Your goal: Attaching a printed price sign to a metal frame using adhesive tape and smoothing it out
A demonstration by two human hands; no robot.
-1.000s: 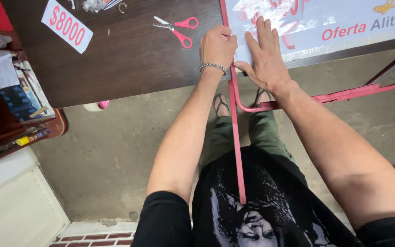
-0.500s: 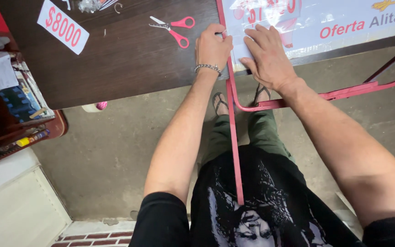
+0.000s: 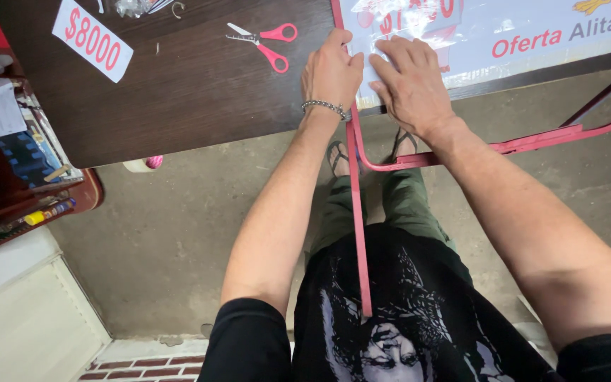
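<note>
Plainly, your right hand point(image 3: 413, 83) lay flat, fingers spread, pressing the sign point(image 3: 518, 35) in its red frame point(image 3: 532, 143) on the table point(image 3: 199, 92); your left hand point(image 3: 332, 69) curled on its edge. Scissors point(image 3: 266, 41) lay nearby.

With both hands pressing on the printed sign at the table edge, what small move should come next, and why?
Probably slide the right hand outward along the sign, while the left hand holds the corner by the red frame. Both hands lie flat and close together at the sign's left end, on a shiny, wrinkled patch, so the rest looks not yet pressed. The scissors lie untouched.
</note>
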